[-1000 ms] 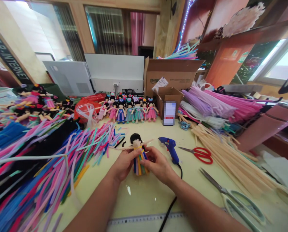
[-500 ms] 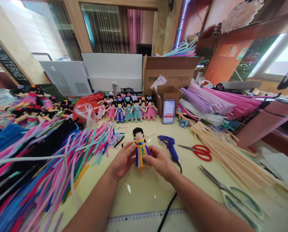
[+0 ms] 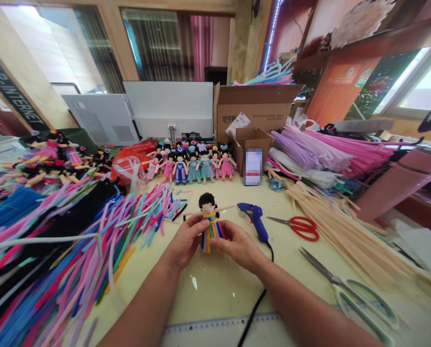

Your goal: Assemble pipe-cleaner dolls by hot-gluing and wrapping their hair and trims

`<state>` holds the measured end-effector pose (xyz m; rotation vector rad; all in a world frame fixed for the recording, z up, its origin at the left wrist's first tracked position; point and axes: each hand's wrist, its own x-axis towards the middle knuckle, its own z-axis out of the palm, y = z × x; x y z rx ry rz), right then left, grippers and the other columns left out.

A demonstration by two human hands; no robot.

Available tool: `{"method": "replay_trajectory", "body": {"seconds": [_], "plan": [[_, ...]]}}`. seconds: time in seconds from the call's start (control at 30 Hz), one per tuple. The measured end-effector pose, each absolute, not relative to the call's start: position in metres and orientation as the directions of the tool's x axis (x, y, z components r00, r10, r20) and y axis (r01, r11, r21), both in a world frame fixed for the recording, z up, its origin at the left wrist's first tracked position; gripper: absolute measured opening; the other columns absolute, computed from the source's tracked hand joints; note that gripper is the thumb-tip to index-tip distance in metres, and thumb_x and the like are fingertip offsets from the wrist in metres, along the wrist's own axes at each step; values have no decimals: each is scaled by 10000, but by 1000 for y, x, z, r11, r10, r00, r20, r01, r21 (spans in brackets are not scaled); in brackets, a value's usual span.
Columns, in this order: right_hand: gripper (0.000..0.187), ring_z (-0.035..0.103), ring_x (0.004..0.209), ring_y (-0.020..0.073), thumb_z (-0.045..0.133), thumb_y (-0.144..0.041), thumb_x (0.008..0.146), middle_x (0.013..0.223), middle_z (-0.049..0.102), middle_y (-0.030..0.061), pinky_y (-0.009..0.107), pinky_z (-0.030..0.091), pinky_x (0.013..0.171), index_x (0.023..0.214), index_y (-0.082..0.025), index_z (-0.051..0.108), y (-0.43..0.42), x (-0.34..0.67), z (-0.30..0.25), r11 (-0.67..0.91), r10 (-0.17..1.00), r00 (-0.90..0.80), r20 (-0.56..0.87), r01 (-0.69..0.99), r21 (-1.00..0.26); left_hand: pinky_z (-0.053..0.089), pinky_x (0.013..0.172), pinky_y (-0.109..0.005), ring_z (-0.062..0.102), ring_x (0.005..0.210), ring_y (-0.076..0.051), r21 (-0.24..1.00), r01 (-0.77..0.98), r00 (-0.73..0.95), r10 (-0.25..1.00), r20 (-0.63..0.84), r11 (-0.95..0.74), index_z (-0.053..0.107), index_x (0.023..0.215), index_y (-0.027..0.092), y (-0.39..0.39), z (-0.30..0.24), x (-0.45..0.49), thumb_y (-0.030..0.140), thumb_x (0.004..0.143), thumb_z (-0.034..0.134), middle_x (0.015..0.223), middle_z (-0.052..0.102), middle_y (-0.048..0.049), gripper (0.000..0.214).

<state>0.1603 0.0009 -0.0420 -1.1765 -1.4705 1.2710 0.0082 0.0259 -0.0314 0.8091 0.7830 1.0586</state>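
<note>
Yellow table (image 3: pixel 208 294), doll (image 3: pixel 211 225) upright, head-up

Glue gun (image 3: pixel 258 222) right of doll (image 3: pixel 210 222)

One head-worn camera gives the single view, looking from six o'clock above the near side of the bench (image 3: pixel 208 294), forward and down toward twelve. The left hand (image 3: pixel 186 241) and right hand (image 3: pixel 239 245) sit fairly near it, just below centre, while the white monitor (image 3: pixel 168 101) stands farther off at eleven.
</note>
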Motion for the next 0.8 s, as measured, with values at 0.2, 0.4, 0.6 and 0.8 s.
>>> {"method": "replay_trajectory", "body": {"seconds": [0.2,0.4,0.6,0.8], "plan": [[268,545,730,143,656,-261,708,832,638,7,263,438,673,956,-168,617,0,161,-42,43,981,-193,6,187,-981,489,706,-277,647,719,-168,862,-429,286,946,-154,270,724,861,153,26,-31,8,269,583,826,795,725,-32,318],[147,516,671,122,634,-207,704,721,590,-37,233,420,621,845,-182,604,3,162,-43,42,985,-169,14,166,-985,492,697,-269,647,745,-169,873,-406,291,944,-158,271,713,883,156,23,-29,10,323,555,853,816,717,-28,393],[186,565,725,144,647,-203,678,769,635,-25,258,458,670,860,-192,609,2,159,-43,51,985,-171,20,179,-983,494,730,-268,649,795,-180,898,-378,275,953,-124,226,708,881,148,21,-28,14,329,520,871,830,713,-30,436],[271,613,841,173,626,-345,757,910,669,40,309,490,750,977,-187,605,7,166,-47,126,985,-142,103,160,-979,495,663,-243,629,685,-143,897,-396,135,979,-153,195,713,806,155,31,-23,0,305,496,870,749,708,0,379]]}}
